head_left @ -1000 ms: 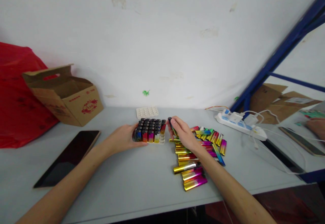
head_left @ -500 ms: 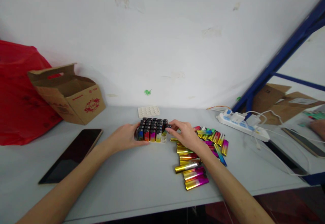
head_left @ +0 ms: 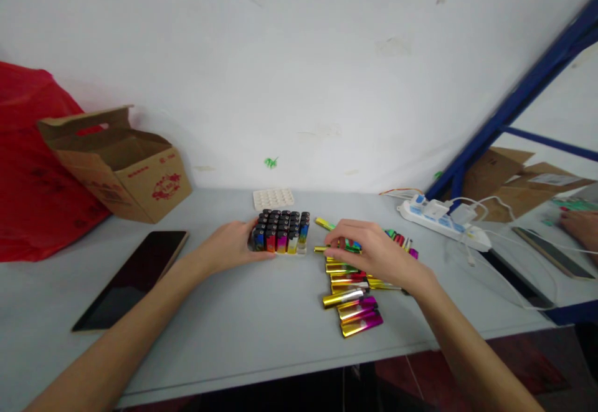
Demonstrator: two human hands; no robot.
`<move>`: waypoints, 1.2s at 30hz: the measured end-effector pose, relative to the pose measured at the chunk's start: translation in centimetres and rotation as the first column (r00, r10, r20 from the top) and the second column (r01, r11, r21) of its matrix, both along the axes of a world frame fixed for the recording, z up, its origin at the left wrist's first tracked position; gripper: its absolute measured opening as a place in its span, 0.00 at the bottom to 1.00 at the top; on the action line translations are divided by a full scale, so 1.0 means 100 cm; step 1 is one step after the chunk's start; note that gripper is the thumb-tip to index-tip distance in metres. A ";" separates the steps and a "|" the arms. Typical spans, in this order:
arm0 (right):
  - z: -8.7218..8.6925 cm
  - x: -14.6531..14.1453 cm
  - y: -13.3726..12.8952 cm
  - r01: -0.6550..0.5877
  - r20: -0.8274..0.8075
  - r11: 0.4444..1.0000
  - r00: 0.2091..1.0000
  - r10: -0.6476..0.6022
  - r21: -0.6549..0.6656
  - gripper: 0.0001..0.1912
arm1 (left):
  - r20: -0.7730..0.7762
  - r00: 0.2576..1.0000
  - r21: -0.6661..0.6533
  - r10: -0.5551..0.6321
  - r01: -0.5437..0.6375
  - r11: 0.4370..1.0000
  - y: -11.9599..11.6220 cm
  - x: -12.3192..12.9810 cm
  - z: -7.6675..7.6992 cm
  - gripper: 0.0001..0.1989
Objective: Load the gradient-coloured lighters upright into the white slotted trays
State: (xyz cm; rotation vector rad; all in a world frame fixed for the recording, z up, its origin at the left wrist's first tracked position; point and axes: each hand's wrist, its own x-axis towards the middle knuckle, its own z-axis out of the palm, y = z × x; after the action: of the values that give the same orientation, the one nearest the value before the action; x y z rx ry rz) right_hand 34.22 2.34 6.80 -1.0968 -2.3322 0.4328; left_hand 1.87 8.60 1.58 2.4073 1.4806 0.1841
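Note:
Several upright lighters (head_left: 281, 239) with black tops and shiny coloured bodies stand in tight rows in a pale holder (head_left: 301, 252). My left hand (head_left: 237, 242) is wrapped round the left side of this block, thumb at its front. On the right, my right hand (head_left: 371, 249) is over a heap of loose lighters (head_left: 348, 282) lying on the table. Its thumb and fingertips are closed about a gold-ended lighter (head_left: 319, 249), which still lies in line with the others. Another yellow-green lighter (head_left: 323, 222) lies just behind the fingers. My palm hides part of the heap.
A pale tray with round dimples (head_left: 273, 199) lies by the wall. To the left are a tablet (head_left: 133, 281), an open cardboard box (head_left: 144, 175) and a red bag (head_left: 37, 169). A power strip (head_left: 443, 224) with cables, a phone (head_left: 554, 253) and another person's hand (head_left: 582, 228) are to the right.
My right hand has left the right corner of the block and moved right to the heap. A lighter now stands upright at that corner. My left hand keeps its hold.

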 end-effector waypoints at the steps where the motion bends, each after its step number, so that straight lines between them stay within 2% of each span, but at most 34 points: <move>1: 0.005 0.005 -0.015 -0.026 0.050 1.000 0.998 0.026 0.007 0.11 | 0.000 1.000 0.003 0.001 -0.001 1.000 0.000 0.000 0.001 0.40; 3: 0.006 0.012 -0.048 -0.014 0.086 0.998 0.996 0.008 0.069 0.13 | 0.006 1.000 0.010 0.005 -0.005 1.000 0.000 0.000 0.001 0.41; 4: 0.001 0.014 -0.066 0.012 0.114 0.996 0.993 -0.021 0.087 0.17 | 0.011 1.000 0.013 0.003 -0.003 1.000 0.000 0.000 0.001 0.41; 7: -0.026 0.015 -0.109 0.068 0.250 0.985 0.962 -0.107 0.159 0.30 | 0.018 1.000 0.025 -0.012 0.011 1.000 0.002 0.000 -0.003 0.42; 9: -0.048 0.015 -0.122 0.059 0.368 0.986 0.923 -0.113 0.156 0.36 | 0.015 1.000 0.044 -0.024 0.023 0.999 0.003 0.000 -0.005 0.42; 11: -0.066 0.015 -0.120 0.068 0.411 0.986 0.903 -0.125 0.150 0.38 | 0.003 1.000 0.055 -0.017 0.016 0.998 0.004 0.001 -0.007 0.42; 13: -0.076 0.015 -0.110 0.085 0.421 0.985 0.896 -0.141 0.148 0.36 | -0.007 1.000 0.048 -0.004 0.004 0.999 0.005 0.002 -0.008 0.41; 18: -0.083 0.019 -0.075 0.097 0.361 0.977 0.918 -0.161 0.188 0.31 | 0.020 1.000 0.035 -0.004 0.004 0.999 0.007 0.001 -0.010 0.39; 23: -0.088 0.023 -0.056 0.134 0.156 0.948 0.970 -0.185 0.288 0.28 | 0.030 0.999 0.019 -0.027 0.027 0.999 0.009 -0.002 -0.009 0.39; 26: -0.087 0.027 -0.059 0.147 0.101 0.926 0.976 -0.193 0.349 0.22 | 0.041 0.999 0.021 -0.033 0.032 0.999 0.010 -0.003 -0.009 0.38; 32: -0.086 0.042 -0.083 0.187 0.096 0.911 0.967 -0.237 0.367 0.12 | 0.033 0.999 0.021 -0.014 0.013 1.000 0.007 0.000 -0.006 0.37; 36: -0.087 0.048 -0.088 0.180 0.086 0.906 0.970 -0.229 0.383 0.05 | 0.036 0.999 0.014 -0.005 0.004 1.000 0.004 0.002 -0.002 0.37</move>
State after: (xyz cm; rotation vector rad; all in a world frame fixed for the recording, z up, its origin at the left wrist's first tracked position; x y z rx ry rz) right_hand 39.07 -6.43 -1.89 -1.1886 -2.2483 -0.1630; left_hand 2.10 8.95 1.39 2.4055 1.4627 0.2369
